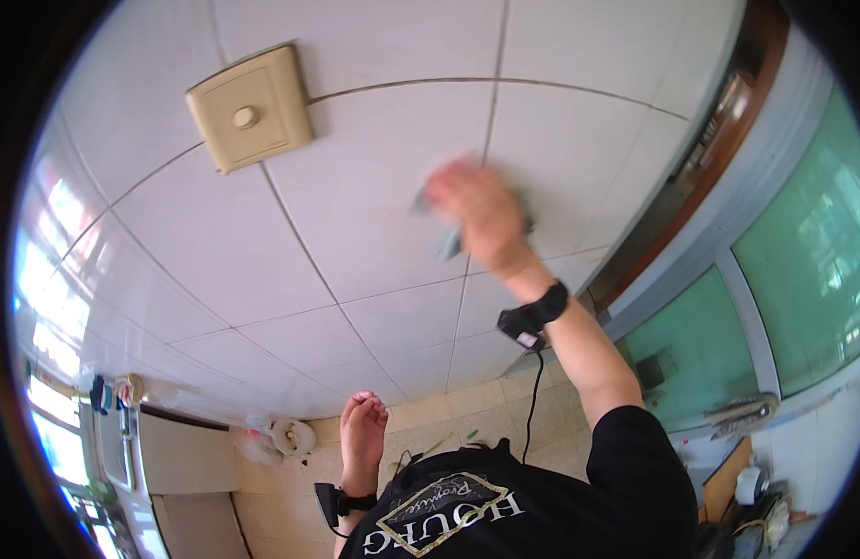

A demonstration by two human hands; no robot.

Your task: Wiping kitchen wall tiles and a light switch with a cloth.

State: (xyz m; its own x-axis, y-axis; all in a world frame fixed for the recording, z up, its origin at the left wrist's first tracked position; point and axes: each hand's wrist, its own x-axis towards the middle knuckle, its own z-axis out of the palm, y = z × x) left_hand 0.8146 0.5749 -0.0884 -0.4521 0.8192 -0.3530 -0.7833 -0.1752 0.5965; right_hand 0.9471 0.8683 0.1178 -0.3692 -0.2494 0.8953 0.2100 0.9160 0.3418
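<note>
My right hand (482, 209), blurred, presses a grey-blue cloth (449, 241) flat against the white tiled wall (395, 189). Parts of the cloth show beyond the fingers and below the palm; the rest is hidden under the hand. To the upper left of that hand, a beige wall switch plate (252, 108) with a round knob is mounted on the tiles. My left hand (364, 423) hangs low before my body with its fingers curled, and no object shows in it. Each wrist wears a black strap with a small device.
A doorway with a brown wooden frame (688, 216) and green glass panels (807, 244) stands at the right. At the lower left are a cabinet (185, 447), a sink (115, 447) and a white bin (294, 437) on the tiled floor. A black cable hangs from my right wrist.
</note>
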